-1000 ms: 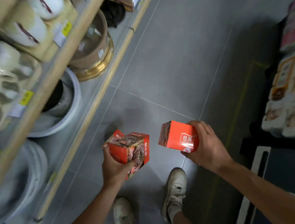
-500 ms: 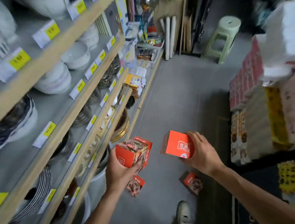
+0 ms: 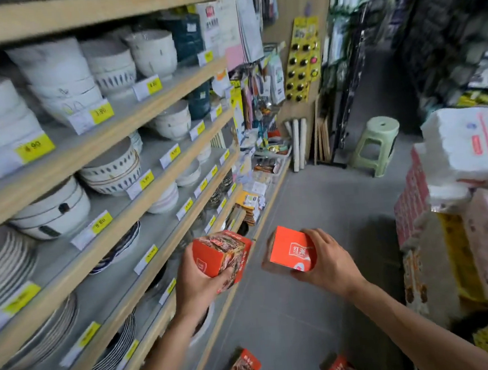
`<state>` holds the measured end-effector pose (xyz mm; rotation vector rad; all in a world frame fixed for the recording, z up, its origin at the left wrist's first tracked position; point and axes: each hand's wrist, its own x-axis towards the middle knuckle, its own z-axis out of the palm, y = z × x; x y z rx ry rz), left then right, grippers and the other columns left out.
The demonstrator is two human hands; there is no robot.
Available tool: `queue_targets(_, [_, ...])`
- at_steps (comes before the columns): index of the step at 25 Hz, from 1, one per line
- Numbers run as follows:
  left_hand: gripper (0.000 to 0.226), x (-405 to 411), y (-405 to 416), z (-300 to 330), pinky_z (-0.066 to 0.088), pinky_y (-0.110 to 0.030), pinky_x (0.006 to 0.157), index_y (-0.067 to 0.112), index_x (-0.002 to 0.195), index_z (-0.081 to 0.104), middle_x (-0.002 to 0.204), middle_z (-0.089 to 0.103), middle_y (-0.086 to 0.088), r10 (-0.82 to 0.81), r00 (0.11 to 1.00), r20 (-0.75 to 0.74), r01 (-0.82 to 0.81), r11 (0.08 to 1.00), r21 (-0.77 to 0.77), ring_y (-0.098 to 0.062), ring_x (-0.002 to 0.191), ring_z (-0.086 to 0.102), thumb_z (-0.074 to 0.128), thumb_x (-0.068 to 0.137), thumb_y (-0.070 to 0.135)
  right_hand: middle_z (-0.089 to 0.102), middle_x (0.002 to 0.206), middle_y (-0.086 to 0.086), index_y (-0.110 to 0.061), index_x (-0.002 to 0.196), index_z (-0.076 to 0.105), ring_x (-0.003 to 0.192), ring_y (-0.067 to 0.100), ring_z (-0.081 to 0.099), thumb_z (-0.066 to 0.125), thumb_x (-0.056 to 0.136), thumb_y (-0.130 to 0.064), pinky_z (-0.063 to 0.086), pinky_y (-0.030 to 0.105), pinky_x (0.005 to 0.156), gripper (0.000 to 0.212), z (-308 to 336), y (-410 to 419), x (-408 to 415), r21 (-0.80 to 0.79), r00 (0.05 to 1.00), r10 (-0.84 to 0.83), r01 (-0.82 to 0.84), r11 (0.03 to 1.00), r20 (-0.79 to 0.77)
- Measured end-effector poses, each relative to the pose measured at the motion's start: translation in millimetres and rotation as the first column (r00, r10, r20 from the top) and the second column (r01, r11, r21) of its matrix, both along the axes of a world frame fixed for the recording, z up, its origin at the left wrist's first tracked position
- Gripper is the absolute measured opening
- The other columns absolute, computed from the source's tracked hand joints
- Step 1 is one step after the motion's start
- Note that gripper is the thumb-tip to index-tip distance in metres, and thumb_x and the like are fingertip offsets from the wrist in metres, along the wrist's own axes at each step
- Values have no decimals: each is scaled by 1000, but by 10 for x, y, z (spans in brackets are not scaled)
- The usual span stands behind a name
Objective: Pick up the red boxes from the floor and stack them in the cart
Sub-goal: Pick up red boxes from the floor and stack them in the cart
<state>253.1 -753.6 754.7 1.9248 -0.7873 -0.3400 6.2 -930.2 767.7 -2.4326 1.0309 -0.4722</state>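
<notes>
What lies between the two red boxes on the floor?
Only bare grey floor separates the left floor box from the right floor box in the head view.

Open grey floor [image 3: 321,207] is seen running from the centre towards 12 o'clock, and the widest free passage is offered there. From 7 to 11 o'clock the way is walled off by wooden shelves [image 3: 135,170] loaded with bowls and plates. From 2 to 4 o'clock it is narrowed by stacked packaged goods [image 3: 468,194]. At 1 o'clock the aisle end is partly blocked by a green stool [image 3: 376,143]. At 6 o'clock two red boxes on the floor [image 3: 244,367] lie in the path.
</notes>
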Motion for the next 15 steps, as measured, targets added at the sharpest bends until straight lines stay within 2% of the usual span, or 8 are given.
queue_targets(2, [90, -43, 39, 163, 52, -25, 80, 34, 127, 46, 118, 59, 8, 43, 999, 17, -43, 999, -16, -9, 102, 61, 96, 53, 30, 54, 130, -12, -30, 139, 42, 115, 13, 58, 81, 62, -65, 54, 37, 93, 93, 108, -48, 34, -1, 998, 59, -59, 998, 26])
queue_targets(5, [91, -147, 144, 394, 50, -17, 74, 38, 125, 41, 115, 56, 10, 154, 988, 5, -154, 988, -22, -3, 98, 59, 97, 54, 28, 56, 128, -13, -29, 139, 44, 108, 14, 62, 72, 58, -81, 56, 40, 87, 100, 280, -162, 129, -2, 986, 148, -148, 989, 76])
queue_targets(7, [97, -201, 293, 475, 56, -29, 80, 39, 131, 39, 119, 56, 9, 232, 972, 34, -232, 973, -18, -11, 102, 61, 97, 53, 36, 56, 127, -14, -30, 139, 43, 105, 14, 63, 69, 58, -88, 56, 39, 84, 102, 342, -218, 231, -26, 972, 211, -209, 977, 105])
queue_targets(9, [100, -265, 496, 525, 57, -34, 82, 38, 134, 40, 120, 57, 9, 304, 951, 58, -303, 953, -18, -12, 102, 62, 96, 52, 38, 56, 127, -12, -31, 137, 43, 105, 16, 63, 75, 58, -84, 56, 38, 82, 100, 357, -236, 367, -33, 951, 280, -278, 960, 132])
queue_targets(13, [95, -508, 1106, 558, 49, -21, 83, 35, 130, 45, 120, 61, 11, 499, 864, 73, -497, 867, -37, -5, 105, 61, 98, 50, 36, 60, 122, -8, -27, 133, 49, 107, 18, 63, 84, 55, -73, 56, 37, 81, 97, 388, -50, 789, -42, 863, 477, -477, 878, 163])
queue_targets(15, [99, -653, 1499, 546, 51, -28, 91, 32, 133, 47, 123, 63, 9, 595, 801, 68, -594, 803, -43, -9, 109, 62, 97, 49, 40, 61, 115, -11, -30, 129, 50, 100, 14, 63, 82, 56, -76, 55, 34, 77, 92, 438, 240, 986, 3, 806, 567, -576, 818, 173])
